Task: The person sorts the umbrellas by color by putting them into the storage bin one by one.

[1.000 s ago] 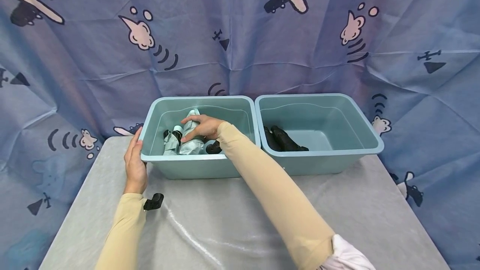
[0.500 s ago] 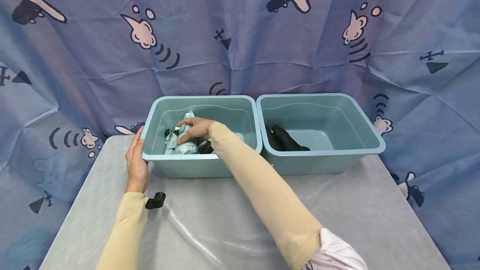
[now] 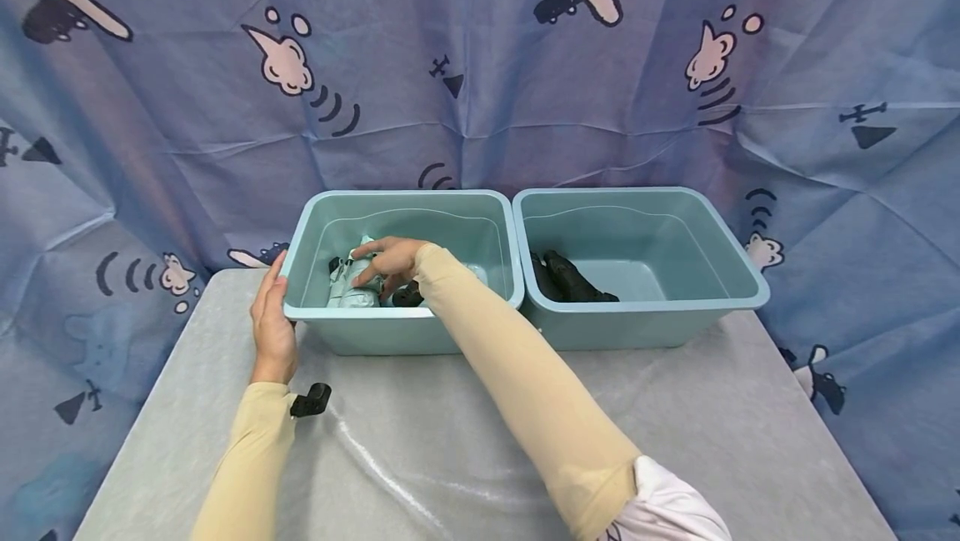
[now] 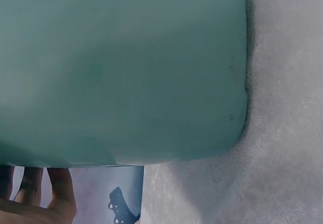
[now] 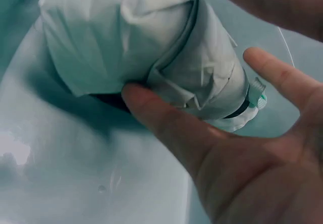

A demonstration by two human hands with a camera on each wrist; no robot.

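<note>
My right hand point(image 3: 399, 259) is inside the left blue-green bin point(image 3: 375, 313), spread over a pale green folded umbrella point(image 3: 358, 298). In the right wrist view, one straight fingertip touches the underside of this umbrella point(image 5: 166, 27), and another finger point(image 5: 272, 67) lies near its narrow end. Beside it, at the bin's left side, are more pale fabric and black parts, partly covered. A dark object point(image 3: 408, 295) lies just right of the umbrella, half hidden by the bin's front rim. My left hand point(image 3: 273, 326) rests against the bin's left side, fingers extended along the rim.
A matching bin point(image 3: 675, 306) stands directly to the right and contains black elongated objects point(image 3: 573, 281) at its left end. Both bins stand on a grey-covered table point(image 3: 420, 424). A blue patterned curtain point(image 3: 495, 91) hangs behind them.
My right hand has moved left and slightly lower into the bin. The pale umbrella has shifted left with it, and its far end sits lower. My left hand stays at the rim.
</note>
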